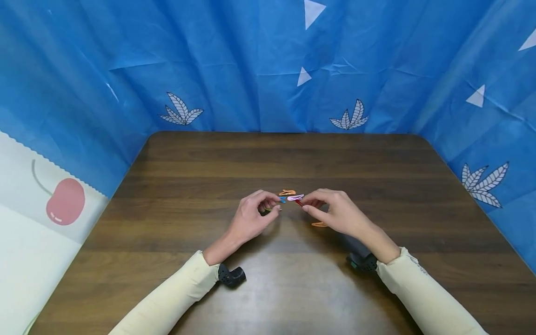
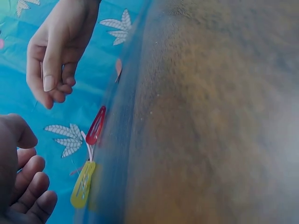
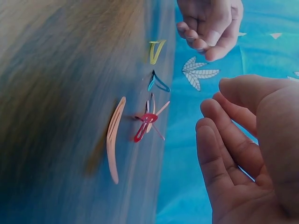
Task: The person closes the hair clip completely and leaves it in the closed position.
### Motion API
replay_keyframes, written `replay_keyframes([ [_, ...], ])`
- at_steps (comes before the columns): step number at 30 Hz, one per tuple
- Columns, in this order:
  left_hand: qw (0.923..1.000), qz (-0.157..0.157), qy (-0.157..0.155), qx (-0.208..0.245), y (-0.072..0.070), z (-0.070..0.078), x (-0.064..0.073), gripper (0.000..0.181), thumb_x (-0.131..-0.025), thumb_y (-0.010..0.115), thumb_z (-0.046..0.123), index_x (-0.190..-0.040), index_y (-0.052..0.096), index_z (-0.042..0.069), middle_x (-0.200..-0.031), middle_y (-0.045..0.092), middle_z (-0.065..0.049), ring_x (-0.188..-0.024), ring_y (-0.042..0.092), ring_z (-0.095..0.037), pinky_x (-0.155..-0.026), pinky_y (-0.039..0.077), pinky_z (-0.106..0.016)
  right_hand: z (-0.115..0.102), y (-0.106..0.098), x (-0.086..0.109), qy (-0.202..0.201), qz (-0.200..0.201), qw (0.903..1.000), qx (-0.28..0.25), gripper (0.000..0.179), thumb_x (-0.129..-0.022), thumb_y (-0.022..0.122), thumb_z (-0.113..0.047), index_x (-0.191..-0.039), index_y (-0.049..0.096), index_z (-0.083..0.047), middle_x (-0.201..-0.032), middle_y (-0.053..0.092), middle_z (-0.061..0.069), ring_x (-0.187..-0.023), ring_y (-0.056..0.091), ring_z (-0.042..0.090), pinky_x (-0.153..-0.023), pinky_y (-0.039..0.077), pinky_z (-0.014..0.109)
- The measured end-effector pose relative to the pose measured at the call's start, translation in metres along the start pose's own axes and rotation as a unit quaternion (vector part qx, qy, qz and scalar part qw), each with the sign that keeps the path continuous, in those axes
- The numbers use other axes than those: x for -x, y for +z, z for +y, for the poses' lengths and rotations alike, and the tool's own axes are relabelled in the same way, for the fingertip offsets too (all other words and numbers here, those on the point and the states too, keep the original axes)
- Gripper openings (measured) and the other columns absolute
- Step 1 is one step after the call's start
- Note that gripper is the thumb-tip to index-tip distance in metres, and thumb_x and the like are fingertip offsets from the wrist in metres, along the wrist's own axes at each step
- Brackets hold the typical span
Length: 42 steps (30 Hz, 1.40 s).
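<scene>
Several snap hair clips lie on the brown table between the two hands. My left hand [image 1: 251,216] hovers by a yellow clip [image 2: 83,184] and a blue clip [image 3: 158,83], its fingers loosely bent and thumb apart. Across from it, my right hand [image 1: 338,211] is nearest a red clip [image 3: 144,127]; in the right wrist view a gap shows between thumb and fingers, with nothing held. A pale pink clip [image 1: 295,197] sits beside the red one, with an orange clip [image 1: 287,192] behind. Another orange clip [image 3: 113,140] lies under the right hand, partly hidden in the head view.
The wooden table [image 1: 268,158] ends at a blue curtain [image 1: 234,70] with leaf and triangle prints. A white cloth [image 1: 37,242] with a cherry print hangs at the left. Black wrist cameras sit on both cuffs.
</scene>
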<state>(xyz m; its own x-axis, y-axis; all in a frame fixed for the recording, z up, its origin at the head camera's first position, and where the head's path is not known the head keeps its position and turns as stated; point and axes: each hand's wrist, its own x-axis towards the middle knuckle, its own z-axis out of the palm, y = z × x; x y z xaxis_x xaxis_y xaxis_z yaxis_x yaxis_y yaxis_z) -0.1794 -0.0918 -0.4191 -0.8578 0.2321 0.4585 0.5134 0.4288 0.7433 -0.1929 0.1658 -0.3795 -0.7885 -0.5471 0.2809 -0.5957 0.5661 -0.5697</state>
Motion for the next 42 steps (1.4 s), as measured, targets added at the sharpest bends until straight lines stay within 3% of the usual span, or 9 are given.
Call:
replay_keyframes([
  [15,0.9987,0.016,-0.002,-0.049,-0.009,-0.019,0.005,0.016,-0.086,0.075,0.006,-0.102,0.076,0.005,-0.089,0.070,-0.002,-0.085,0.063,-0.017,-0.078,0.054,-0.031,-0.005,0.018,-0.011,0.014,-0.011,0.9998,0.001,0.021,-0.096,0.076,-0.019,-0.115,0.077,-0.010,-0.102,0.075,-0.004,-0.086,0.067,0.008,-0.076,0.059,0.037],
  [24,0.9976,-0.015,-0.029,-0.061,-0.007,-0.022,0.005,0.017,-0.085,0.076,0.007,-0.102,0.077,0.007,-0.092,0.071,-0.001,-0.088,0.064,-0.016,-0.082,0.055,-0.031,-0.002,0.029,-0.011,0.023,-0.026,0.9993,0.010,0.018,-0.096,0.076,-0.019,-0.112,0.077,-0.011,-0.100,0.075,-0.004,-0.084,0.067,0.006,-0.077,0.059,0.032],
  [28,0.9965,-0.028,-0.025,-0.075,-0.009,-0.023,0.007,0.018,-0.084,0.076,0.007,-0.102,0.077,0.007,-0.094,0.073,-0.001,-0.089,0.064,-0.017,-0.083,0.054,-0.032,-0.001,0.033,-0.011,0.019,-0.027,0.9994,0.006,0.018,-0.095,0.076,-0.017,-0.112,0.077,-0.011,-0.099,0.075,-0.004,-0.083,0.066,0.005,-0.077,0.059,0.030],
  [34,0.9957,-0.023,-0.025,-0.086,-0.013,-0.025,0.011,0.018,-0.083,0.078,0.005,-0.100,0.078,0.008,-0.091,0.073,-0.001,-0.087,0.062,-0.017,-0.081,0.053,-0.032,-0.001,0.040,-0.014,0.002,-0.035,0.9994,0.004,0.017,-0.096,0.075,-0.017,-0.111,0.077,-0.012,-0.101,0.075,-0.003,-0.083,0.066,0.005,-0.077,0.058,0.027],
  [42,0.9950,-0.038,-0.015,-0.092,-0.012,-0.026,0.011,0.013,-0.086,0.078,0.005,-0.098,0.078,0.010,-0.095,0.074,0.000,-0.090,0.063,-0.017,-0.082,0.054,-0.033,-0.002,0.043,-0.012,0.012,-0.043,0.9990,-0.006,0.016,-0.095,0.076,-0.016,-0.111,0.077,-0.012,-0.100,0.074,-0.005,-0.083,0.067,0.004,-0.077,0.058,0.026],
])
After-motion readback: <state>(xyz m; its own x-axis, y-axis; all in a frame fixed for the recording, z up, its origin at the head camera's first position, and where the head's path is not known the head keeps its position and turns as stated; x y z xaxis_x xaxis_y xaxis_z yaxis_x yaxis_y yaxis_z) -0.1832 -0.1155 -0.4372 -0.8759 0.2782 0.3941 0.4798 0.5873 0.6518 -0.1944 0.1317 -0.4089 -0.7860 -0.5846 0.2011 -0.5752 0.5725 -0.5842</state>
